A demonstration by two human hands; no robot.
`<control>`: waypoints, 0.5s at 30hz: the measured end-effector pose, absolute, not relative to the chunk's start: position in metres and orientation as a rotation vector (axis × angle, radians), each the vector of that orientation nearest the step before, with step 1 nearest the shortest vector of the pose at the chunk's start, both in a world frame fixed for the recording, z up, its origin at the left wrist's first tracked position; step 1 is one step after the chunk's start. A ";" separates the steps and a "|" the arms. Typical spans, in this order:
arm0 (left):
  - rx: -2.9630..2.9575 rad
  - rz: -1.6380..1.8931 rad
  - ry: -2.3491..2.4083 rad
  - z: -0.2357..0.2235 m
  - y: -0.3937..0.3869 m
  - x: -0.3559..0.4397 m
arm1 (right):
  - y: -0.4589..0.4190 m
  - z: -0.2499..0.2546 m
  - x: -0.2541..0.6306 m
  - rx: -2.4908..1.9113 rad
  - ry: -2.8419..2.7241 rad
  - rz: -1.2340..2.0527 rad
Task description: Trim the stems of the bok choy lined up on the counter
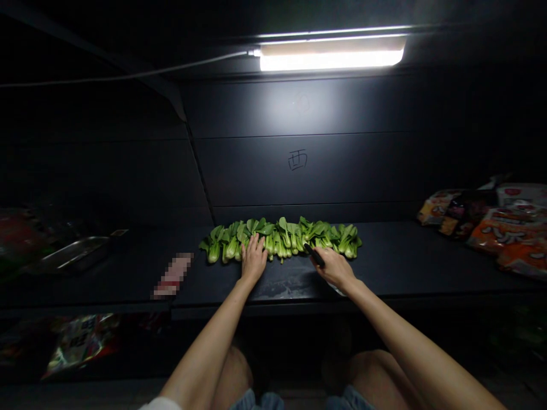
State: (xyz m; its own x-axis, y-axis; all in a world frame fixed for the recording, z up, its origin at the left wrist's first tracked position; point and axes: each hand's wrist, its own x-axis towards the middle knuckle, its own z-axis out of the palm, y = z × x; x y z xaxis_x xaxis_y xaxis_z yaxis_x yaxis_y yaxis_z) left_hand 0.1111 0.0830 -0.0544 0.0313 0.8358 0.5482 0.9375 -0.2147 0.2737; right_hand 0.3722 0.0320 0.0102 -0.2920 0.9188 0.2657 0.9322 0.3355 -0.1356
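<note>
1. Nearest is the front of the dark shelf (277, 290), its smooth surface carrying a pale smear. It looks slick, so a light plant would probably slide along it with little push.
2. The right hand (335, 269) is curled closed around a slim black object (315, 255), whose tip points toward the greens; exactly what it is, I cannot tell. Something pale (336, 290) shows under that hand, too hidden to name.
3. The left hand (254, 261) is open, palm down, fingers extended and slightly spread, the fingertips over the greens' leaves. It does not appear to be gripping anything; how firmly it presses, I cannot tell.
4. The leafy greens (293, 234) lie in a row across the middle of the shelf, on both sides of the two hands, pale bases toward the person and leaves toward the back. Each plant should be light.
5. The thick bases (213, 253) look firm and crisp: the best place to take hold, with a gentle pinch around the stalks. A hard squeeze could snap or bruise them, and wet stalks would be slippery.
6. Farther back, the leaves (257, 226) look soft and thin, overlapping their neighbours. Pulling there would likely tear them or drag the next plant along.
</note>
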 end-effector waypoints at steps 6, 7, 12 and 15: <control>-2.147 -0.894 -1.903 -0.051 0.084 0.116 | 0.036 0.009 0.394 -1.704 -2.215 -0.061; -2.144 -0.890 -1.911 -0.051 0.084 0.117 | 0.036 0.009 0.398 -1.709 -2.200 -0.060; -2.135 -0.889 -1.884 -0.048 0.085 0.127 | 0.035 0.008 0.412 -1.725 -2.196 -0.093; -2.146 -0.867 -1.861 -0.047 0.085 0.133 | 0.034 0.006 0.417 -1.705 -2.210 -0.122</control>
